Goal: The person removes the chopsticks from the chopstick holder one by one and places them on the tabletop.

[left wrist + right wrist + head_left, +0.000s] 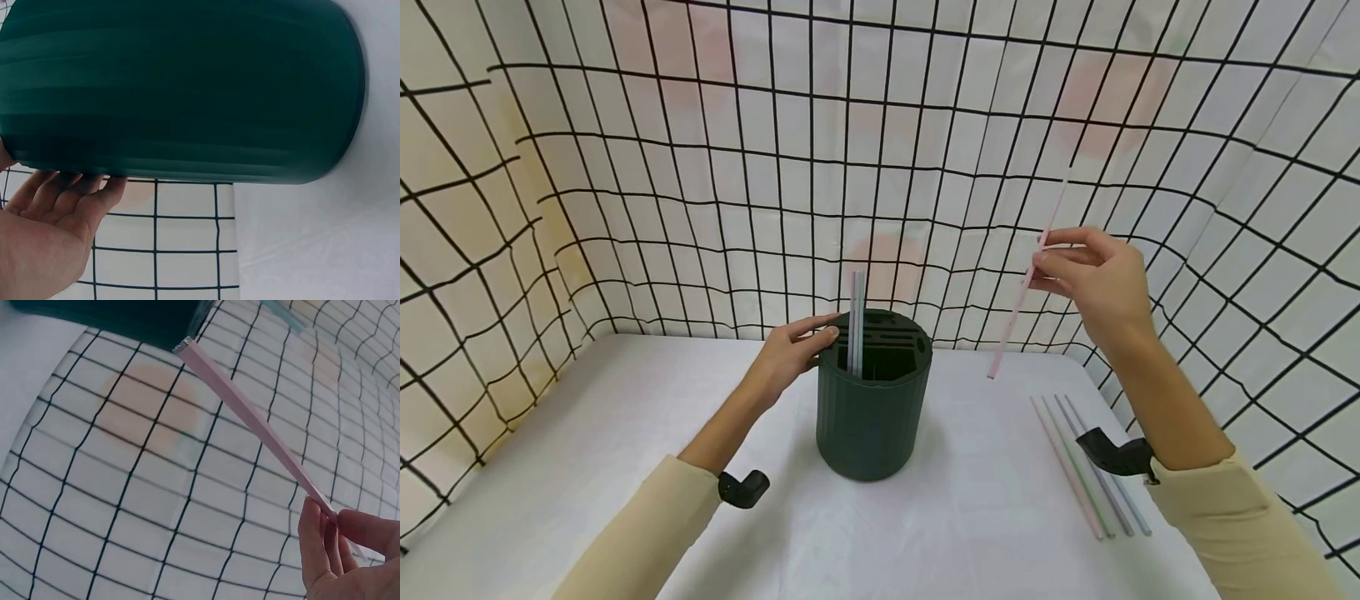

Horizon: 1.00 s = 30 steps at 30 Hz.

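At the ribbed dark-green holder (868, 425), which our left hand (790, 346) grips near its top, we judge that our right hand (1103, 279), up to the holder's right, may bump the holder with the slim pink stick (240, 404) it pinches, because that stick slants.

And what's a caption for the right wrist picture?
The right grip pinches a pink stick, with a dark grid behind.

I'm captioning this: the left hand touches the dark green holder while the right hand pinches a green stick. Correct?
Not quite: the stick in the right hand is pink, not green, as the right wrist view shows. The left hand does touch the dark green holder.
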Each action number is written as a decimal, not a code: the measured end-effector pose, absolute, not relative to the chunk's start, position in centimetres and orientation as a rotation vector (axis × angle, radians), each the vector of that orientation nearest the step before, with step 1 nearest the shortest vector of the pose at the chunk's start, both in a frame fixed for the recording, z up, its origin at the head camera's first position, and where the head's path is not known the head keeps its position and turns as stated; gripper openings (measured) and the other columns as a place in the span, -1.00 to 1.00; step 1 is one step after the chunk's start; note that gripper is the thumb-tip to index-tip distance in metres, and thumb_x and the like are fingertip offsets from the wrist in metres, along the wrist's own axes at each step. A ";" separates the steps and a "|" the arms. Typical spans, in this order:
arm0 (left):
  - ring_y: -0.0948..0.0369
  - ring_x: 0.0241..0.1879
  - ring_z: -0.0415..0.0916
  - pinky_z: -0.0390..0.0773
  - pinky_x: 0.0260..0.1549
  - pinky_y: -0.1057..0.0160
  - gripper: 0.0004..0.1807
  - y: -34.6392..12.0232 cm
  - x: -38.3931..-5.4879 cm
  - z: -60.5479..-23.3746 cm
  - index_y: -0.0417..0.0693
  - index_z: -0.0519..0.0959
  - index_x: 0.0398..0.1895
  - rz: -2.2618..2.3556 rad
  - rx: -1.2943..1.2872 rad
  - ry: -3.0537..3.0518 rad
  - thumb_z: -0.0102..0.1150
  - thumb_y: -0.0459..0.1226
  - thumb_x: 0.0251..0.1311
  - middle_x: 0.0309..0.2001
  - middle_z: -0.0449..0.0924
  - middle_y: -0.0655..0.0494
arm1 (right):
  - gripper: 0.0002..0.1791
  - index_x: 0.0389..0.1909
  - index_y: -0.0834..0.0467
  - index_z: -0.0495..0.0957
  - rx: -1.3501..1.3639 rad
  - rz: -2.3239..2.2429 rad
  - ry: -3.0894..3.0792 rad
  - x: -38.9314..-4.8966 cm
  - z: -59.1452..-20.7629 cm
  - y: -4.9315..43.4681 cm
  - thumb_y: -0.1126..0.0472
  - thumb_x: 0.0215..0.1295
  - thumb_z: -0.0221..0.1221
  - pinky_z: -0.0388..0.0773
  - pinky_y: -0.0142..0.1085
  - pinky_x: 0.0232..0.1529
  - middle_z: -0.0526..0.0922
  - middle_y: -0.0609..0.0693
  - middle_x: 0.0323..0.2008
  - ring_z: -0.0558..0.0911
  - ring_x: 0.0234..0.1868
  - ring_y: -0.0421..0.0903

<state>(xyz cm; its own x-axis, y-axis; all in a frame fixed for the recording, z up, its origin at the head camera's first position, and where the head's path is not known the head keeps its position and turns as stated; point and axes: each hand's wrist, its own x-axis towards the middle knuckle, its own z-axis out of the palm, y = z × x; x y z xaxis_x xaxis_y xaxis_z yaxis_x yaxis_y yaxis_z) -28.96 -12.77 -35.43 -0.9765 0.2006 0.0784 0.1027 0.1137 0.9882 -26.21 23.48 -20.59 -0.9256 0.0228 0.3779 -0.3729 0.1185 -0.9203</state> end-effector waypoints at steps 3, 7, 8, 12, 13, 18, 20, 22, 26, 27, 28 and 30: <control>0.09 0.27 0.56 0.53 0.30 0.08 -0.48 -12.8 -29.0 -35.4 0.12 0.50 0.40 2.021 0.317 2.283 0.20 -0.02 0.42 0.32 0.54 -0.03 | -0.64 0.04 0.30 0.56 0.299 1.844 -2.157 -26.4 -21.6 25.0 0.29 0.27 0.38 0.76 -0.29 -0.16 0.79 -0.08 -0.29 0.78 -0.30 -0.11; 0.09 0.26 0.57 0.53 0.30 0.08 -0.49 -12.7 -29.0 -35.5 0.12 0.51 0.39 2.023 0.314 2.283 0.20 -0.03 0.42 0.31 0.55 -0.02 | -0.64 0.08 0.27 0.53 0.214 1.746 -2.306 -26.7 -23.2 27.1 0.23 0.35 0.33 0.76 -0.35 -0.16 0.78 -0.20 -0.32 0.77 -0.31 -0.19; 0.09 0.26 0.57 0.53 0.30 0.08 -0.49 -12.7 -29.0 -35.5 0.11 0.51 0.39 2.023 0.314 2.283 0.20 -0.03 0.42 0.31 0.55 -0.03 | -0.63 0.10 0.26 0.53 0.187 1.716 -2.348 -26.8 -23.6 27.6 0.20 0.37 0.32 0.75 -0.37 -0.16 0.77 -0.23 -0.32 0.77 -0.31 -0.20; 0.09 0.26 0.57 0.53 0.29 0.08 -0.49 -12.7 -28.9 -35.4 0.10 0.50 0.39 2.024 0.311 2.282 0.20 -0.03 0.43 0.31 0.55 -0.03 | -0.60 0.15 0.23 0.51 0.105 1.615 -2.473 -27.3 -25.6 29.7 0.14 0.41 0.28 0.73 -0.45 -0.16 0.76 -0.30 -0.33 0.77 -0.30 -0.23; 0.09 0.26 0.56 0.53 0.30 0.08 -0.49 -12.7 -28.9 -35.4 0.10 0.50 0.39 2.027 0.312 2.281 0.20 -0.04 0.43 0.31 0.55 -0.03 | -0.59 0.17 0.22 0.51 0.085 1.592 -2.498 -27.5 -26.2 30.1 0.11 0.42 0.28 0.72 -0.46 -0.16 0.76 -0.32 -0.33 0.77 -0.30 -0.24; 0.08 0.26 0.57 0.53 0.30 0.06 -0.49 -12.7 -28.8 -35.4 0.10 0.50 0.39 2.027 0.312 2.290 0.19 -0.03 0.43 0.31 0.55 -0.02 | -0.51 0.22 0.29 0.48 0.020 1.528 -2.586 -28.0 -29.0 31.8 0.07 0.43 0.26 0.71 -0.49 -0.17 0.74 -0.35 -0.36 0.77 -0.29 -0.24; 0.07 0.26 0.56 0.52 0.31 0.05 -0.49 -12.7 -28.8 -35.4 0.11 0.50 0.40 2.024 0.312 2.294 0.19 -0.03 0.43 0.31 0.55 -0.03 | -0.48 0.23 0.30 0.48 0.009 1.497 -2.619 -28.0 -30.0 32.2 0.04 0.43 0.25 0.69 -0.52 -0.17 0.74 -0.35 -0.36 0.77 -0.28 -0.25; 0.07 0.27 0.56 0.52 0.31 0.04 -0.48 -12.8 -28.8 -35.4 0.11 0.49 0.40 2.021 0.316 2.295 0.19 -0.02 0.43 0.32 0.54 -0.03 | -0.48 0.22 0.30 0.50 0.006 1.464 -2.651 -28.1 -30.9 32.5 0.02 0.44 0.24 0.67 -0.56 -0.16 0.75 -0.34 -0.35 0.78 -0.27 -0.25; 0.09 0.27 0.56 0.53 0.30 0.06 -0.48 -12.8 -28.9 -35.5 0.13 0.50 0.40 2.023 0.317 2.293 0.19 -0.01 0.43 0.31 0.55 -0.01 | -0.48 0.22 0.35 0.51 0.013 1.458 -2.688 -28.4 -33.0 33.1 0.05 0.44 0.24 0.69 -0.52 -0.17 0.75 -0.29 -0.35 0.79 -0.28 -0.22; 0.08 0.26 0.56 0.53 0.30 0.06 -0.48 -12.9 -29.0 -35.5 0.12 0.50 0.40 2.023 0.320 2.293 0.19 -0.01 0.43 0.31 0.55 -0.02 | -0.50 0.22 0.38 0.51 0.017 1.472 -2.692 -28.4 -33.5 33.3 0.09 0.45 0.23 0.72 -0.48 -0.18 0.75 -0.26 -0.34 0.79 -0.28 -0.21; 0.08 0.26 0.56 0.53 0.30 0.06 -0.48 -12.9 -29.0 -35.5 0.12 0.50 0.40 2.022 0.322 2.294 0.19 -0.01 0.43 0.31 0.55 -0.02 | -0.50 0.21 0.41 0.50 0.024 1.487 -2.696 -28.5 -34.1 33.4 0.12 0.45 0.23 0.74 -0.43 -0.19 0.75 -0.22 -0.33 0.79 -0.29 -0.20; 0.09 0.26 0.56 0.53 0.30 0.07 -0.48 -12.8 -29.0 -35.5 0.12 0.50 0.40 2.017 0.318 2.295 0.20 -0.01 0.42 0.31 0.55 -0.02 | -0.52 0.20 0.45 0.50 0.026 1.505 -2.718 -28.5 -35.2 33.8 0.17 0.45 0.23 0.76 -0.37 -0.20 0.76 -0.14 -0.30 0.79 -0.30 -0.18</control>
